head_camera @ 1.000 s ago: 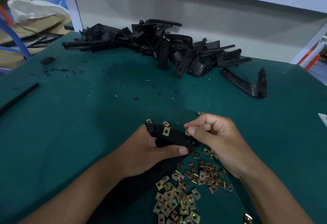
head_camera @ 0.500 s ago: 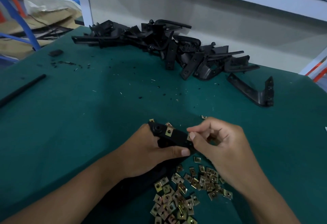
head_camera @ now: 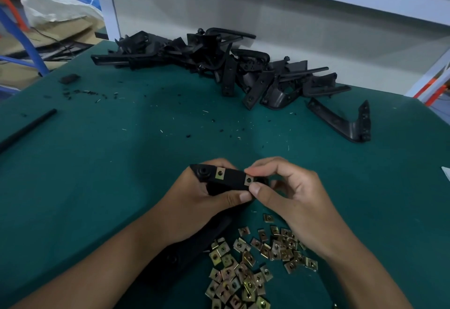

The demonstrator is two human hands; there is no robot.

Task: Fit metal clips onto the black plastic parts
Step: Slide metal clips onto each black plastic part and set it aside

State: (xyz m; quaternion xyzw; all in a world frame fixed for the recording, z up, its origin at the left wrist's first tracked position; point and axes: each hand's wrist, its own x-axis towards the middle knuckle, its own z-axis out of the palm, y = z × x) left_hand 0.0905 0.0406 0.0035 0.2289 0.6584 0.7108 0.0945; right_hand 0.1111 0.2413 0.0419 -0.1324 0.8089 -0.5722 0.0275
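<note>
— What's the person holding?

— A black plastic part (head_camera: pixel 231 180), raised just above the green bench (head_camera: pixel 97 174) near its front edge. The left hand (head_camera: pixel 207 201) has its grip wrapped round the part from below, thumb lying along the near side.

— And the other hand?

— The right hand (head_camera: pixel 289 191) pinches a metal clip (head_camera: pixel 248 180) between thumb and forefinger, right at the part's right end. That clip sits on the part's edge. Another fitted clip (head_camera: pixel 220 173) is further left on the same part, beside a round boss.

— Where are the spare clips?

— A loose heap of clips (head_camera: pixel 246 272) lies on the bench just below the hands, between the forearms.

— More parts?

— A pile of black parts (head_camera: pixel 219 65) sits at the far edge against the wall, with a single bent part (head_camera: pixel 345 123) lying apart to its right.
</note>
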